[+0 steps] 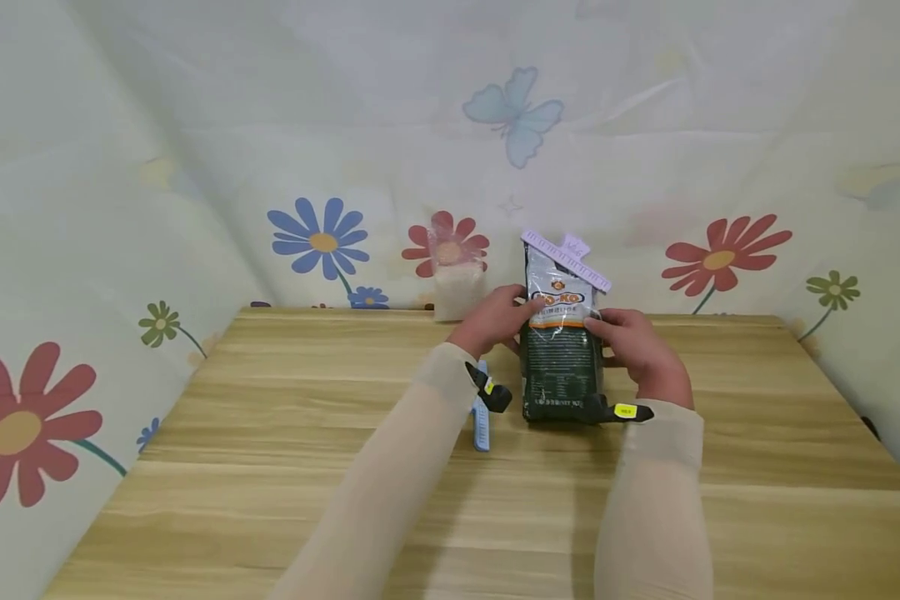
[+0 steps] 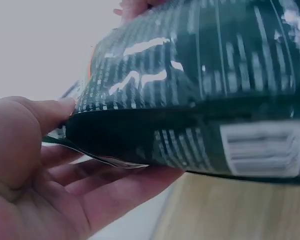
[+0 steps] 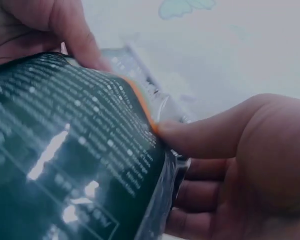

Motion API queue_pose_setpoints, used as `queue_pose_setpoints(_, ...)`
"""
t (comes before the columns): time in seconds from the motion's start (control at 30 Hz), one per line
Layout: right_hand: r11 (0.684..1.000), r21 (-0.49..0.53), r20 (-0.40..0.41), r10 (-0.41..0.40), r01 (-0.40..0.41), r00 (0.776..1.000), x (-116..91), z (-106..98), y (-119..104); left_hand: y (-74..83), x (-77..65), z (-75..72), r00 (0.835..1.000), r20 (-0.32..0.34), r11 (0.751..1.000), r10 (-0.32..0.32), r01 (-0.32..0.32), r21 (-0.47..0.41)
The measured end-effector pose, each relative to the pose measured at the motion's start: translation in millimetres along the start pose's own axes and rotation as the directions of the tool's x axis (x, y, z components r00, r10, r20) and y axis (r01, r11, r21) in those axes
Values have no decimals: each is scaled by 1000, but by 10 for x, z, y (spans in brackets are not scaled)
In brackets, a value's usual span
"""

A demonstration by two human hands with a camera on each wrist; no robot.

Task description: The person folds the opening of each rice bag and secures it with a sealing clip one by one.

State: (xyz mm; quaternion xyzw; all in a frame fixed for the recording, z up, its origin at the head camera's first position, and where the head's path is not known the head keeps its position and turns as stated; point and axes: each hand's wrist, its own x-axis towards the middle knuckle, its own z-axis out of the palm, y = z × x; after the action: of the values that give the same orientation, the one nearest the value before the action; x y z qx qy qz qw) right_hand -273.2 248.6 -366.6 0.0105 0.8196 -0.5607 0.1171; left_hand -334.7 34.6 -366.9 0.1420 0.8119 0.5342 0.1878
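Left hand (image 1: 497, 319) and right hand (image 1: 645, 354) grip the dark bag (image 1: 561, 367) by its sides, below the lilac clip (image 1: 566, 262); bag upright over counter (image 1: 270, 467), base contact unclear. Even, light pressure probably steadies it; mind the blue clip (image 1: 482, 425).

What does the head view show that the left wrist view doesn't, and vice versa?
Only the head view: the lilac clip across the dark green bag's top, the blue clip and the clear bag with pale contents.
Only the left wrist view: the barcode on the dark green bag's side.
Both: the dark green bag, the left hand gripping it, part of the right hand, and the wooden table.
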Motion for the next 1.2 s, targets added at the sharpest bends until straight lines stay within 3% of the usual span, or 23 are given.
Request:
queue_pose_setpoints(0.2, 991, -111, -10, 73, -73, 997, -4, -93, 160, -68, 114, 184, 989, 90, 993, -118, 119, -7)
queue_pose_setpoints(0.4, 978, -191, -32, 77, -81, 997, 60, -23, 222, -236, 124, 247, 989, 93, 993, -114, 114, 0)
queue_pose_setpoints(0.7, 975, -191, -54, 104, -112, 993, 108, 15, 248, -363, 112, 334, 994, 60, 994, -96, 93, 48)
queue_pose_setpoints(0.97, 964, -233, -79, 115, -130, 990, 98, 22, 266, -424, 49, 261, 986, 108, 991, -125, 130, -38)
queue_pose_setpoints(1.2, 951, -263, -100, 143, -164, 985, 76, 27, 201, -404, -45, 109, 988, 113, 991, -105, 113, -65)
